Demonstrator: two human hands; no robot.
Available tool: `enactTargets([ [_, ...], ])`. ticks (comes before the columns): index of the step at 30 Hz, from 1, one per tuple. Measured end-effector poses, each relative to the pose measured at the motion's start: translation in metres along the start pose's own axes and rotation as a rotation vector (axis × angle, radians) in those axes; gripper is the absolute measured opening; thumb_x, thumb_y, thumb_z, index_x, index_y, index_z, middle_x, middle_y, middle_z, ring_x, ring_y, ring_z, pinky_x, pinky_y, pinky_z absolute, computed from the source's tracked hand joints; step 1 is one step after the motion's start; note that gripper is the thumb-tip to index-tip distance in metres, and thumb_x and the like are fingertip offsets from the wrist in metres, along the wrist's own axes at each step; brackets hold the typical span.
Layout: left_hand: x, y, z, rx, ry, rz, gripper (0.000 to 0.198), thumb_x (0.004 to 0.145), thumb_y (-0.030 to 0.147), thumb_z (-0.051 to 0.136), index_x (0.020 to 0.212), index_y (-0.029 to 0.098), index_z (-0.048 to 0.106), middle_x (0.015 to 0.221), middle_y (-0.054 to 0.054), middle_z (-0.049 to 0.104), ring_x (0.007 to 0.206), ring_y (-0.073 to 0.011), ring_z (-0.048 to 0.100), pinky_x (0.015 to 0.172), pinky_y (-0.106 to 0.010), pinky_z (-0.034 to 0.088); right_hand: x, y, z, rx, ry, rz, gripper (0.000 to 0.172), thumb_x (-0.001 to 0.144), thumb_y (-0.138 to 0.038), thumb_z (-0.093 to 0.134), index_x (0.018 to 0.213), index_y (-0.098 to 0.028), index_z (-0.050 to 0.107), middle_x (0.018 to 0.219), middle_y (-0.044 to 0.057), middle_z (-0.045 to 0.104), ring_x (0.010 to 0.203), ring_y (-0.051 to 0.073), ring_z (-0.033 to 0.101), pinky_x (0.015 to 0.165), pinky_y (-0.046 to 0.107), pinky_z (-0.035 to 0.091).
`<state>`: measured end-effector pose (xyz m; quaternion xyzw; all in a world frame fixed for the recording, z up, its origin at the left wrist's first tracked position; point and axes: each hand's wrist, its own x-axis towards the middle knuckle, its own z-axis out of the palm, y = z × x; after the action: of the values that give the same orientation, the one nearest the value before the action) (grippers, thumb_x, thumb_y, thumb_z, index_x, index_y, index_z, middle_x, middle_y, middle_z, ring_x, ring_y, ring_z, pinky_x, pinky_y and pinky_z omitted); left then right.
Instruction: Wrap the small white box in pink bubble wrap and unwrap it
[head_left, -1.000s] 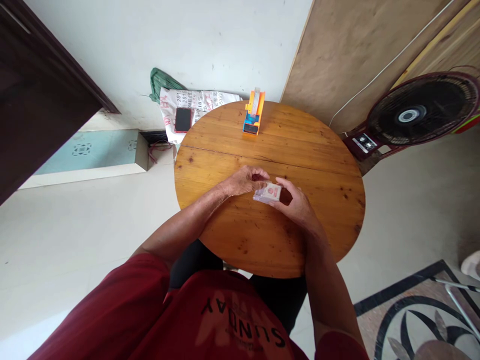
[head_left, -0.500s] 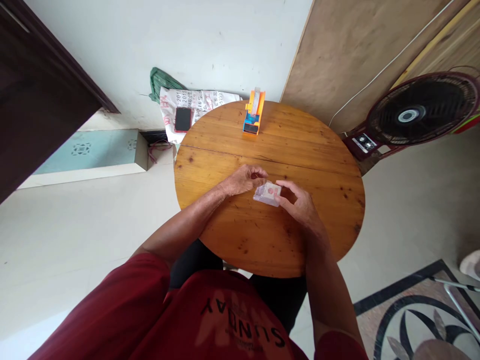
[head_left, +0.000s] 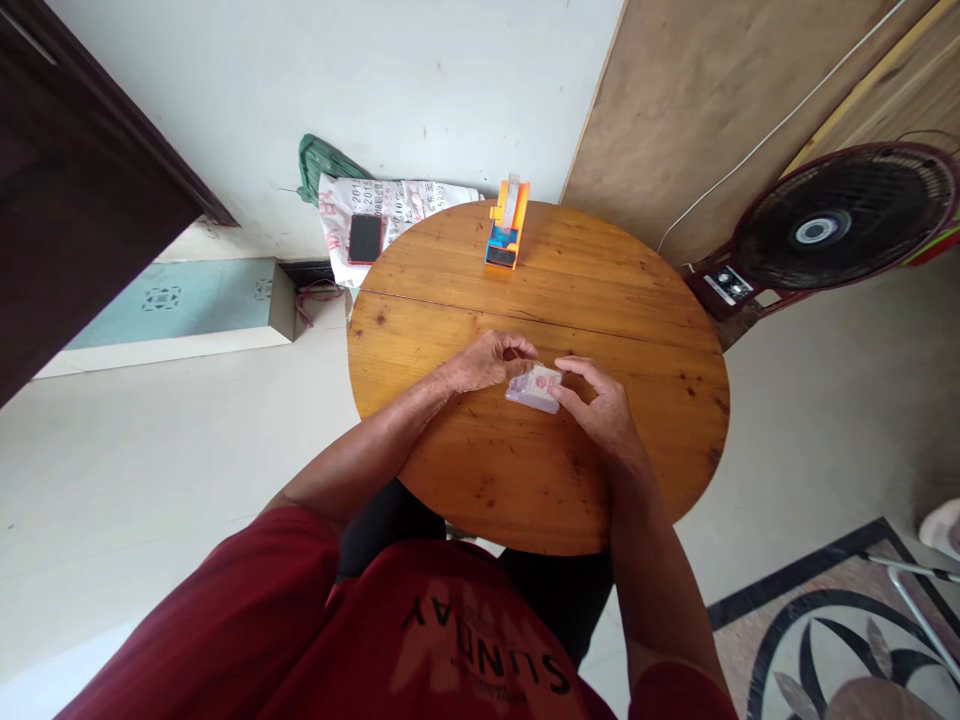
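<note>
A small clear plastic packet [head_left: 532,398] with a white face and red print lies on the round wooden table [head_left: 480,480], between my hands. My left hand [head_left: 491,362] is closed, with its thumb and curled fingers pinching at the packet's far left corner. From the other side, my right hand [head_left: 600,400] grips the packet's right end, the thumb on its printed face and the index finger at the far edge. What lies under my left fingertips is hidden.
An orange and blue tape dispenser [head_left: 508,225] stands at the table's far edge. Beyond the table's far left, a phone [head_left: 365,239] lies on a white printed sack [head_left: 341,205]. To the right stands a dark red fan [head_left: 817,232].
My right thumb has slid slightly left over the packet's printed face, and the index finger has risen a little. My left hand has barely moved.
</note>
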<state>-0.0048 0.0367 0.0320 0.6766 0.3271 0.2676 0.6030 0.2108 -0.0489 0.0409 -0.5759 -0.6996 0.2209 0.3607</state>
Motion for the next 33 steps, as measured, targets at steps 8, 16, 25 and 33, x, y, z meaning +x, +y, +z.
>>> enactTargets([
  [8,0.0,-0.002,0.001,0.0,-0.018,0.042,0.019,0.086,0.027,0.064,0.097,0.013,0.07,0.085,-0.003,0.068,0.073,-0.0109,0.059,0.065,-0.022,0.046,0.002,0.003,0.003,0.013,0.035,-0.032,0.022,0.087,-0.041,0.069,0.104,-0.028,0.075,0.116,0.006,0.075,0.11,0.025,0.07,0.103,0.045,0.053],
  [16,0.001,-0.003,0.001,0.018,-0.019,0.025,0.019,0.087,0.026,0.064,0.1,0.013,0.07,0.085,-0.003,0.07,0.072,-0.0104,0.06,0.064,-0.021,0.046,0.003,0.009,0.01,0.035,0.146,-0.159,0.012,0.091,-0.031,0.067,0.095,-0.026,0.077,0.106,0.006,0.077,0.1,0.024,0.072,0.095,0.045,0.055],
  [25,0.001,-0.002,0.001,0.024,-0.023,0.031,0.019,0.088,0.025,0.063,0.099,0.012,0.07,0.085,-0.003,0.069,0.072,-0.0102,0.059,0.064,-0.021,0.046,0.002,0.009,0.01,-0.004,0.167,-0.204,0.013,0.093,-0.029,0.066,0.094,-0.027,0.079,0.108,0.006,0.077,0.099,0.023,0.073,0.094,0.045,0.054],
  [33,0.001,-0.004,0.002,0.008,-0.021,0.044,0.019,0.088,0.025,0.063,0.099,0.012,0.07,0.085,-0.003,0.069,0.072,-0.0105,0.059,0.065,-0.022,0.047,0.002,0.01,0.012,-0.065,0.189,-0.263,0.013,0.095,-0.025,0.063,0.094,-0.025,0.077,0.108,0.007,0.077,0.1,0.024,0.073,0.091,0.044,0.053],
])
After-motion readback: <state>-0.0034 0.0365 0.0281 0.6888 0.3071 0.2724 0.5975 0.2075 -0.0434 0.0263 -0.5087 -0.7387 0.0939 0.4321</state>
